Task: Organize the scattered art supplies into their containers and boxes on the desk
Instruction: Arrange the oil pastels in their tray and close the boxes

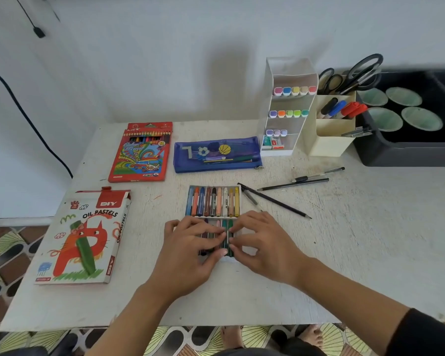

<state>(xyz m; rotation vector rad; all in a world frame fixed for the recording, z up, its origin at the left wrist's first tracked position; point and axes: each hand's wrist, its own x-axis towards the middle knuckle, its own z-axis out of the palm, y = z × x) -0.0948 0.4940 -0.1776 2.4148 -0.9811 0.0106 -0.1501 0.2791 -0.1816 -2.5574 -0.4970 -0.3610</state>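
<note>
Left hand (190,249) and right hand (265,244) fingers (235,243) apparently pinch the green pastel (225,225).

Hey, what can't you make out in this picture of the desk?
Head view only.
1. The near pastel row: mostly under the left hand and right hand; count unknown.
2. Either hand's grip on the pastels: fingertips overlap, unclear.
3. Inside the pencil case: blurred through the mesh.
4. The black bin: cut by the right edge.

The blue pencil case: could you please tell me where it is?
Head view: the blue pencil case lies at the back of the desk, between the red pencil box on its left and the white marker rack.
</note>
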